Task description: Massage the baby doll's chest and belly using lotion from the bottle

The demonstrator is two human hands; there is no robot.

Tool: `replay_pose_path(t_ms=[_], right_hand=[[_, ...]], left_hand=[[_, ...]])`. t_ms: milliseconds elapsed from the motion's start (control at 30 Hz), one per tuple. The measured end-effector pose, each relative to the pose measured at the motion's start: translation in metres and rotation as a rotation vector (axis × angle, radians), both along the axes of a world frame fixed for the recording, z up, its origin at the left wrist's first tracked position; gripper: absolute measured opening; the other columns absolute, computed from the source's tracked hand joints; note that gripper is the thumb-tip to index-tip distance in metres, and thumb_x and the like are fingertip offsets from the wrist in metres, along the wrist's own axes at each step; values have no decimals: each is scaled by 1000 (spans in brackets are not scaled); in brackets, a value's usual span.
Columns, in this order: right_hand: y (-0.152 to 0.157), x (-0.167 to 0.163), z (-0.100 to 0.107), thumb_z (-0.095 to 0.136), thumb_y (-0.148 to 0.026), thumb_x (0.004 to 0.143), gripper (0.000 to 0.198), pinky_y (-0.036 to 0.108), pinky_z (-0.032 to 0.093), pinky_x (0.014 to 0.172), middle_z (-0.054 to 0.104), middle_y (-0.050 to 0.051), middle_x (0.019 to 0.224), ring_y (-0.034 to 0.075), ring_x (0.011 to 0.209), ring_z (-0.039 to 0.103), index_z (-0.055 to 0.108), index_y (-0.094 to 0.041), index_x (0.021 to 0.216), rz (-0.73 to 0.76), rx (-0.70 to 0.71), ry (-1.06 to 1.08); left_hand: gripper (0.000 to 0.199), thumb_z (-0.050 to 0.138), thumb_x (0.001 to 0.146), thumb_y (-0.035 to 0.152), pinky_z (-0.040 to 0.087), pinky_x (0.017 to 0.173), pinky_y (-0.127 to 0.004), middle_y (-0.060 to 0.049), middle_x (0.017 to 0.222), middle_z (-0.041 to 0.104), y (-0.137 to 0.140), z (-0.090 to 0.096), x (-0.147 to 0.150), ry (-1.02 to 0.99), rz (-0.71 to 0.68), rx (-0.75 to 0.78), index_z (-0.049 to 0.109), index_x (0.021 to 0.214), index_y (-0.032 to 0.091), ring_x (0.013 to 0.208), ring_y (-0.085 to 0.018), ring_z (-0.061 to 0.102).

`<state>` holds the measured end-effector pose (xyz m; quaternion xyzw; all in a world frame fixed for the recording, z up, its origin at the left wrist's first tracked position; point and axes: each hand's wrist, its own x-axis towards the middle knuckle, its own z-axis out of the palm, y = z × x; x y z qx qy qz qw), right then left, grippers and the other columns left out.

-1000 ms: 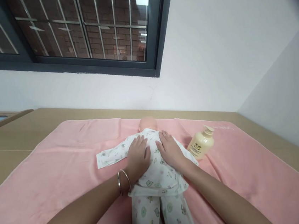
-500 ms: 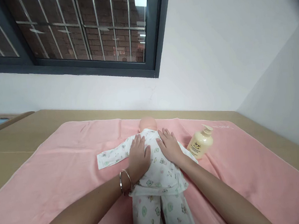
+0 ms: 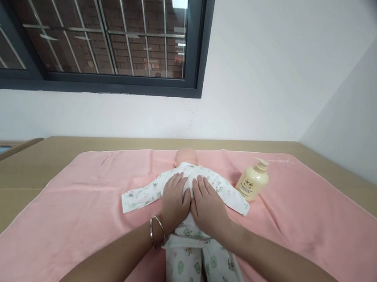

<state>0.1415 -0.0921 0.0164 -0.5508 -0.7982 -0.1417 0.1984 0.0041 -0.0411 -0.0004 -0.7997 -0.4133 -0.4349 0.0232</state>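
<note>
A baby doll in a white printed top and matching trousers lies stretched out, its head away from me and no face showing. Flat on the left half of its back rests my left hand, fingers extended, with two bangles at the wrist. Beside it, my right hand lies flat on the middle and right of the back, fingers straight and together. The two thumbs nearly meet. Neither hand grasps anything; the cloth under the palms is hidden.
A pale yellow pump bottle stands right of the doll, by its sleeve end. Pink cloth covers much of the wooden table. Behind are a white wall and a barred window.
My right hand has slid from the doll's right shoulder down and inward to the middle of the back, uncovering the right sleeve. My left hand has hardly moved.
</note>
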Motion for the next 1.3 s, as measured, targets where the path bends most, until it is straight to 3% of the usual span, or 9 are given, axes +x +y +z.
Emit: replay_pose_path(t_ms=[233, 333, 467, 600, 700, 800, 967, 1167, 1300], right_hand=[[16, 12, 4, 33, -29, 98, 46, 43, 31, 112, 40, 11, 142, 27, 135, 32, 50, -10, 136, -21, -100, 242], [45, 29, 9, 28, -32, 101, 45, 44, 23, 116, 38, 8, 144, 22, 137, 28, 48, -13, 138, -3, -180, 345], [67, 42, 8, 27, -38, 102, 51, 55, 9, 115, 30, 12, 148, 27, 141, 19, 39, -9, 143, -53, -229, 290], [39, 25, -4, 29, -31, 99, 55, 53, 17, 115, 29, 20, 147, 32, 140, 19, 35, 2, 143, -73, -184, 212], [15, 10, -11, 32, -21, 93, 55, 48, 19, 116, 24, 19, 149, 29, 141, 14, 36, 4, 142, 59, -106, 201], [22, 14, -7, 28, -21, 96, 51, 45, 19, 117, 27, 12, 149, 24, 141, 18, 40, -4, 142, 111, -120, 269], [60, 34, 2, 23, -34, 102, 52, 50, 17, 116, 27, 12, 149, 25, 141, 19, 35, -7, 145, -23, -216, 302], [12, 7, -3, 33, -25, 94, 56, 47, 25, 114, 28, 20, 147, 32, 140, 19, 36, 3, 142, -38, -95, 154], [8, 5, 7, 31, -26, 95, 51, 44, 27, 113, 38, 17, 143, 29, 136, 28, 44, -3, 139, 4, -110, 143]], left_hand=[[39, 44, 88, 25, 33, 109, -52, -15, 137, 49, 1, -1, 1, -14, 56, -95, 52, 125, 15, 130, -30, 41], [55, 48, 87, 32, 28, 110, -56, -22, 145, 37, 7, -3, 2, 18, 142, -190, 41, 135, 6, 137, -36, 30], [63, 50, 86, 36, 28, 109, -58, -25, 148, 31, 8, -3, 2, 80, 196, -198, 37, 138, 4, 139, -39, 26], [41, 46, 86, 24, 27, 112, -55, -17, 134, 53, -8, 6, 3, 126, 129, -71, 53, 124, 10, 131, -32, 42], [34, 40, 83, 12, 21, 115, -54, -9, 119, 64, -19, 12, 5, 113, 50, 2, 60, 110, 17, 121, -25, 51], [39, 42, 84, 16, 25, 114, -54, -12, 127, 59, -11, 12, 4, 64, 91, -98, 55, 121, 14, 125, -27, 48], [54, 40, 92, 34, 24, 112, -58, -22, 146, 37, 14, 2, 2, 80, 208, -275, 40, 137, 5, 139, -33, 30], [43, 37, 92, 25, 31, 113, -51, -17, 140, 48, -3, 3, 2, 105, 44, -125, 51, 128, 8, 136, -29, 37], [42, 38, 91, 26, 38, 110, -47, -14, 136, 53, 10, 10, -3, -14, 25, -232, 53, 127, 12, 130, -25, 46]])
